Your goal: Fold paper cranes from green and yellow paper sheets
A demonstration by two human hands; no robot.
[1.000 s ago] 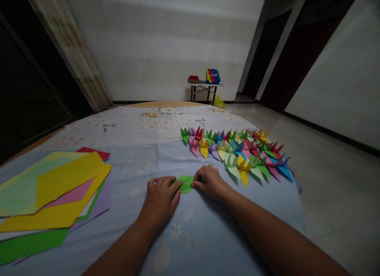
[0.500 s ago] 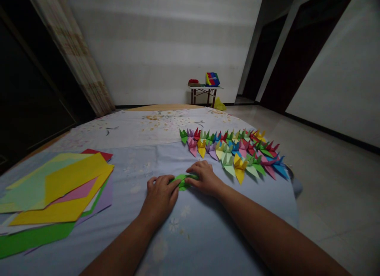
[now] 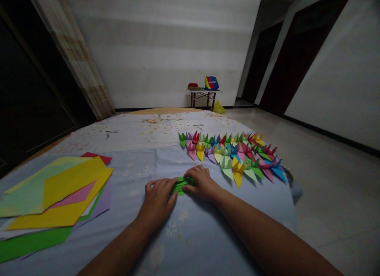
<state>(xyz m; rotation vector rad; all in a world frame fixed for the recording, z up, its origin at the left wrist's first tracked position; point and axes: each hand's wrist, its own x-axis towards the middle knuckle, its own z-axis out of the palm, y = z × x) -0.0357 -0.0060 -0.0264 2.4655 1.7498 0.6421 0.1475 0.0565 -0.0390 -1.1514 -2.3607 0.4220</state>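
A small folded piece of green paper (image 3: 179, 185) lies on the pale blue sheet (image 3: 190, 236) in front of me. My left hand (image 3: 158, 199) presses its left end with curled fingers. My right hand (image 3: 200, 183) pinches its right end, fingers closed over the fold. Most of the paper is hidden between the two hands. Just beyond my right hand stands a cluster of several folded paper cranes (image 3: 233, 153) in many colours.
A fanned stack of coloured paper sheets (image 3: 56, 195) lies at the left. A white flowered cloth (image 3: 142, 127) covers the far part of the surface. The tiled floor (image 3: 332, 181) drops away on the right. A small table (image 3: 204, 95) stands by the far wall.
Both hands have drawn closer together over the green paper, which now looks narrower and more folded. The camera has shifted slightly.
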